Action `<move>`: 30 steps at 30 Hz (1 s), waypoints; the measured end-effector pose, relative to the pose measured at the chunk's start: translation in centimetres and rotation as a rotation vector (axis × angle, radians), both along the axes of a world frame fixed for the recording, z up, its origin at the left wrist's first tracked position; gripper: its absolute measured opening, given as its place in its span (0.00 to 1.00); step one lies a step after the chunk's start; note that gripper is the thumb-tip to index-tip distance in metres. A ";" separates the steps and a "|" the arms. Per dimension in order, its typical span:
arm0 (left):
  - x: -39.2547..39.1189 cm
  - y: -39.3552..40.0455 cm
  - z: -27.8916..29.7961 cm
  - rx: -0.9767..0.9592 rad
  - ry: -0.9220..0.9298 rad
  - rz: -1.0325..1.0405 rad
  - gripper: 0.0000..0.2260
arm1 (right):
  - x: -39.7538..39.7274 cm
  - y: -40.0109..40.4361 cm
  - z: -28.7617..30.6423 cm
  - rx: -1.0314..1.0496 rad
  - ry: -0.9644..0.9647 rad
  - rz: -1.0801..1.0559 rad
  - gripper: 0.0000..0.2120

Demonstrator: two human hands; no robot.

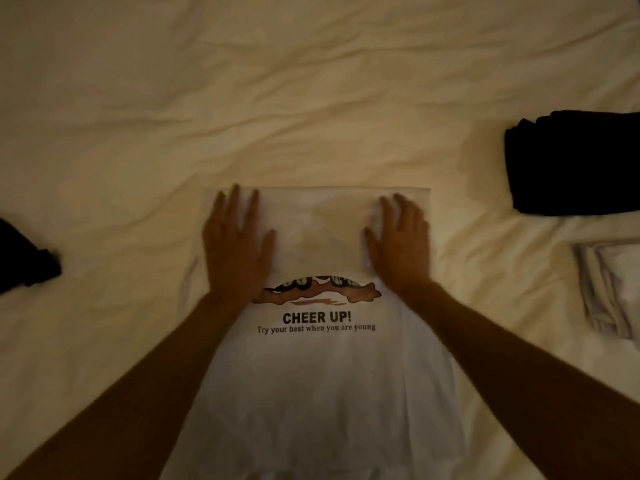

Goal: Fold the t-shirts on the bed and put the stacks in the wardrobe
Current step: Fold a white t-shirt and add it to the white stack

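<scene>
White t-shirt (322, 375) lay mid-bed (311, 81), far end folded over the print. Left hand (235, 244) and right hand (401, 244) pressed flat, fingers straight — best to smooth outward, keep edges square before the next fold.

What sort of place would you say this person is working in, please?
Most likely a bedroom: the work surface is a bed with a rumpled cream sheet. Both hands press a half-folded white t-shirt flat on it, and folded stacks, dark and white, lie at the right.
</scene>
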State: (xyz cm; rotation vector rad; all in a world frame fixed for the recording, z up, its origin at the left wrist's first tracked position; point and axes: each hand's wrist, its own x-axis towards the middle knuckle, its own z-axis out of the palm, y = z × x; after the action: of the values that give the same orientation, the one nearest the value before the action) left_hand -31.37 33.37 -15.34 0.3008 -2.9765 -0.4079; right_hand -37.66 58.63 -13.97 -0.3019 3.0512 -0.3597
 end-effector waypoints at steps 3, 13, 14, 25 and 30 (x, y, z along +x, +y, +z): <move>1.1 2.9 -2.3 -0.055 -0.135 -0.065 0.30 | 2.1 -2.8 -1.4 0.039 -0.075 0.157 0.32; 7.7 -3.3 -3.1 0.181 -0.081 0.364 0.29 | 4.3 8.1 -3.3 0.103 -0.260 -0.337 0.36; 7.9 -3.5 -2.6 0.247 -0.079 0.460 0.28 | 4.8 8.6 -3.0 0.025 -0.293 -0.405 0.35; 17.3 -4.7 0.2 0.639 -0.438 0.735 0.13 | 11.0 10.3 -1.6 -0.444 -0.641 -0.630 0.15; 22.2 -3.3 1.2 0.601 -0.512 0.753 0.14 | 14.5 11.2 -1.0 -0.402 -0.768 -0.649 0.16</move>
State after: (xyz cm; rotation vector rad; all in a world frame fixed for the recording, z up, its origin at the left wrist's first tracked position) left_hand -9.20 30.03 -14.13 1.7203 -2.7586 -1.2355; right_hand -23.17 69.83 -14.94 0.6773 2.2090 -0.8705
